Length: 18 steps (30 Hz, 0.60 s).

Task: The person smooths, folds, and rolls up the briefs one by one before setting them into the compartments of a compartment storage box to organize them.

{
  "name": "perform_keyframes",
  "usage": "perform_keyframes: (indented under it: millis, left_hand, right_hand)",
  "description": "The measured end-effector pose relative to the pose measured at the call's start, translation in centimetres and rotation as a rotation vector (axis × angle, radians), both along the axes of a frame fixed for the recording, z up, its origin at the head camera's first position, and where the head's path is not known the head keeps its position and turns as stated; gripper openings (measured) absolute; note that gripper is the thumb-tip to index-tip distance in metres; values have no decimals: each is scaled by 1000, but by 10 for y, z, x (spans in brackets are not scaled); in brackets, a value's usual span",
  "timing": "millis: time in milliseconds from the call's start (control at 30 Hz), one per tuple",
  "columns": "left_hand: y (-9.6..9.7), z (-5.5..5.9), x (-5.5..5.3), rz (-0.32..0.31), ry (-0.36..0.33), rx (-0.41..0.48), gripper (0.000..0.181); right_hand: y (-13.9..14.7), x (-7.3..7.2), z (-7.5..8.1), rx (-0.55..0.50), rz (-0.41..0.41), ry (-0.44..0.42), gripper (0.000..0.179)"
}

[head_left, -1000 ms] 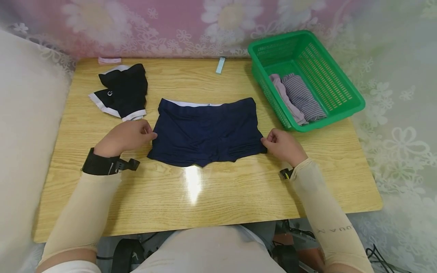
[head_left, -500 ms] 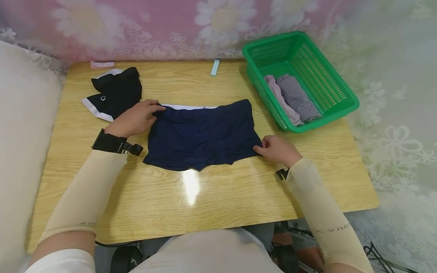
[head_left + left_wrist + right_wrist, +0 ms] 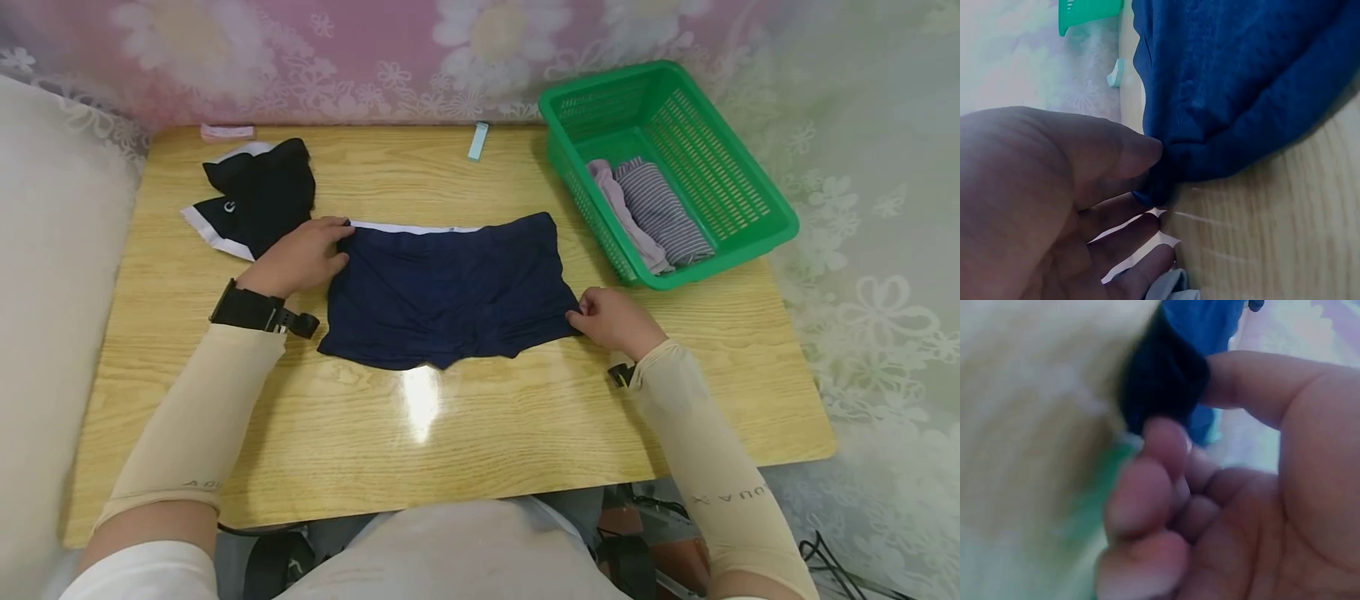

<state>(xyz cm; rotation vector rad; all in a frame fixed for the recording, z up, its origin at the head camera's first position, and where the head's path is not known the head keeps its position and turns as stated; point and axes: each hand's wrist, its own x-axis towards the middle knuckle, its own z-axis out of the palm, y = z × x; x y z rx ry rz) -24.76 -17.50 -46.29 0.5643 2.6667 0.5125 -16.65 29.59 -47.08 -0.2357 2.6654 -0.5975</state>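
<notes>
A pair of navy boxer briefs (image 3: pixel 450 292) lies spread flat on the wooden table, waistband away from me and a strip of white lining showing along it. My left hand (image 3: pixel 300 254) is at the top left waistband corner; in the left wrist view its thumb and forefinger pinch the navy cloth. At the lower right leg hem, my right hand (image 3: pixel 618 321) pinches the corner between thumb and forefinger, its other fingers curled in the right wrist view. A black garment (image 3: pixel 277 196) with white trim lies just beyond the left hand, partly covered by it.
A green plastic basket (image 3: pixel 720 265) stands at the back right, holding a striped folded garment (image 3: pixel 663 212) and a pinkish one (image 3: pixel 628 221). Near the table's back edge lie a pale blue strip (image 3: pixel 477 142) and a pink strip (image 3: pixel 227 132). A floral curtain (image 3: pixel 375 58) hangs behind.
My left hand has moved from the left side of the boxer briefs up to the waistband corner and taken hold there. The right hand stays at the lower right hem.
</notes>
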Motion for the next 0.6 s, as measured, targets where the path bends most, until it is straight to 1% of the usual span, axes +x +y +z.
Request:
perform_keyframes:
  millis: [67,133,200,267,333,433,533,600]
  left_hand:
    - [0,-1,1,-4,21,-1,50]
    - [0,0,2,-3,50,3,48]
    - [0,0,2,10,84,15,46]
    - [0,1,3,39,110,29,41]
    - [1,1,4,83,127,49,34]
    - [5,2,3,183,126,82,28]
    - [9,3,2,297,87,118,33]
    - [8,4,1,354,57,127,38]
  right_hand:
    - [-10,3,9,-7,-22,63,31]
    - [-27,7,22,-21,-23,136,30]
    - [-51,12,35,-42,18,195,29]
    - [-80,17,46,-63,99,228,27]
    - [-111,21,53,-79,198,243,25]
    - [-156,28,56,-64,332,262,25]
    - [-199,34,52,-7,445,275,24]
    - [-226,36,47,35,514,268,23]
